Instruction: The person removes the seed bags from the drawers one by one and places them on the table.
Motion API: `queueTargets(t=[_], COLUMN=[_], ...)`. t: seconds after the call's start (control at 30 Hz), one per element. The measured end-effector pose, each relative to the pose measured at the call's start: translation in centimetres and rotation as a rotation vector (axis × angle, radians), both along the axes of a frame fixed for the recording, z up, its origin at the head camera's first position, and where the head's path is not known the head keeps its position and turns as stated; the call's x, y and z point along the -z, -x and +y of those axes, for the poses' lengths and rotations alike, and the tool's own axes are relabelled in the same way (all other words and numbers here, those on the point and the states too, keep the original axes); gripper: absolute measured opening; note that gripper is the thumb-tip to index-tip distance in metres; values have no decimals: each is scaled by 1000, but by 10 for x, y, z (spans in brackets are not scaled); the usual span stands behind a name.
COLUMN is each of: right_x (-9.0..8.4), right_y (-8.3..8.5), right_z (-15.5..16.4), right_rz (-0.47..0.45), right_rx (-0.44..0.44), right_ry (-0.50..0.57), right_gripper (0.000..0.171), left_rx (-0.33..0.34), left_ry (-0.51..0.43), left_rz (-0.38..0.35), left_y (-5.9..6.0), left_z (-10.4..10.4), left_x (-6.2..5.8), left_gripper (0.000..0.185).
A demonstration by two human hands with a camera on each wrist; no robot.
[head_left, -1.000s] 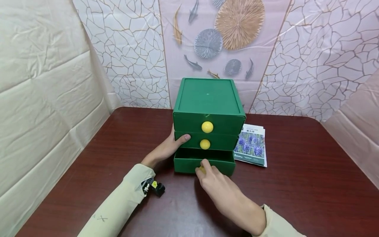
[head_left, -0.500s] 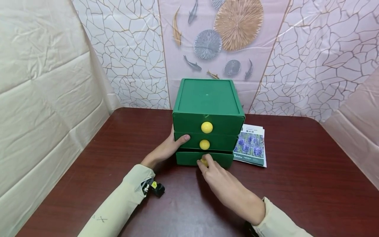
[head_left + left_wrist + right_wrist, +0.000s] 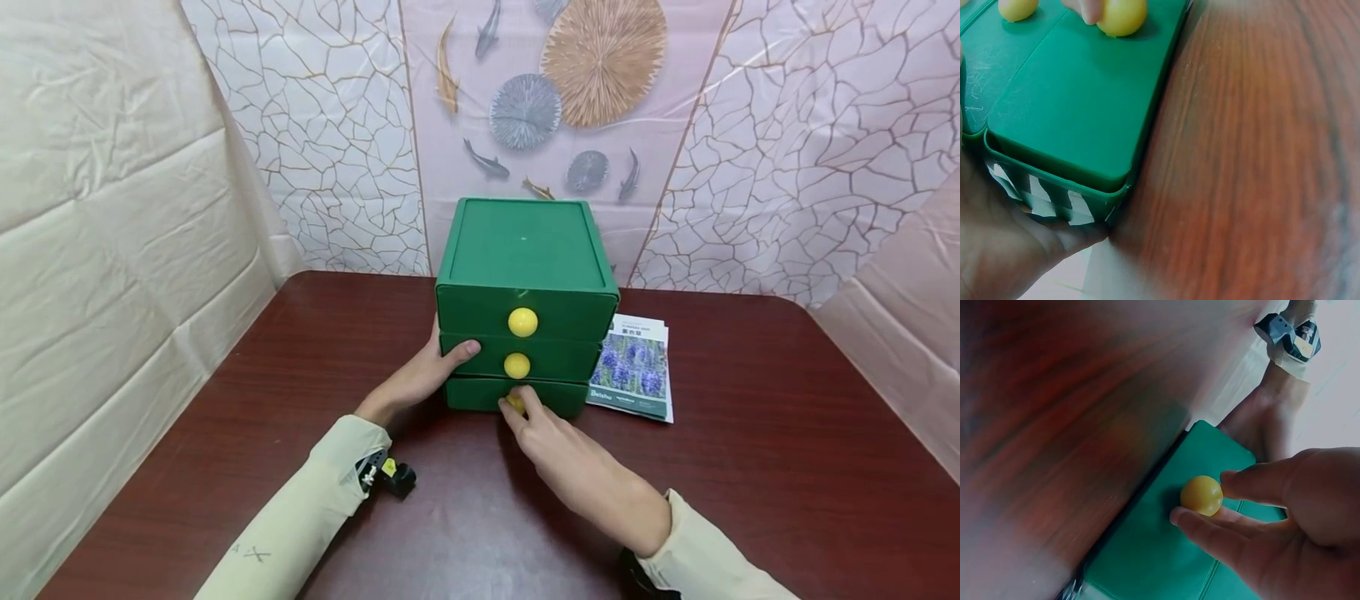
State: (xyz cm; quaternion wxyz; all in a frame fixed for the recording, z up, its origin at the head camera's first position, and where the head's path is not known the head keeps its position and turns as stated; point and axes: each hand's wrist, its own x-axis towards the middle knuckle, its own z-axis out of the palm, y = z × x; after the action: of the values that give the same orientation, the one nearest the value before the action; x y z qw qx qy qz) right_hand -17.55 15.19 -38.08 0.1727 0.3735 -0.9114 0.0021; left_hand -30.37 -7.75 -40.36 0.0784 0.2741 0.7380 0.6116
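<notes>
A green drawer cabinet [image 3: 525,246] with three stacked drawers and round yellow knobs stands mid-table. My left hand [image 3: 416,373] holds its left side, thumb over the front of the middle drawer [image 3: 480,358], the other fingers mostly hidden along the side wall. With thumb and fingers, my right hand [image 3: 577,467] pinches the yellow knob [image 3: 1200,495] of the bottom drawer [image 3: 472,393]. That drawer's front sits almost level with the cabinet, a thin dark line along its top edge. The left wrist view shows its front panel [image 3: 1079,94] close inside the frame.
Behind and right of the cabinet, printed seed packets [image 3: 630,367] with purple flowers lie on the dark red-brown table [image 3: 765,433]. Patterned cloth [image 3: 337,125] hangs behind the table, and a pale cloth wall [image 3: 120,233] borders its left side.
The bottom drawer has slid inward from partly pulled out to nearly flush, my right hand moving forward with its knob. My left hand has stayed on the cabinet.
</notes>
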Motion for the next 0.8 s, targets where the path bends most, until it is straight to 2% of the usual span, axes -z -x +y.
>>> queueTargets(t=[0.27,0.53,0.8], right_x=[-1,-1,-3], right_y=[1,4,5], right_z=[1,-1,4], right_rz=[-78,-116,-199], right_rx=[-5,-12,-9], right_ry=[40,112,141], right_gripper=[59,50,53], left_rx=[20,14,21], left_ry=[-26,-15,-49], left_rz=[13,-6,-11], left_y=[1,0,0], left_z=[0,0,3], left_x=[0,-1,2], left_gripper=[100,96,92])
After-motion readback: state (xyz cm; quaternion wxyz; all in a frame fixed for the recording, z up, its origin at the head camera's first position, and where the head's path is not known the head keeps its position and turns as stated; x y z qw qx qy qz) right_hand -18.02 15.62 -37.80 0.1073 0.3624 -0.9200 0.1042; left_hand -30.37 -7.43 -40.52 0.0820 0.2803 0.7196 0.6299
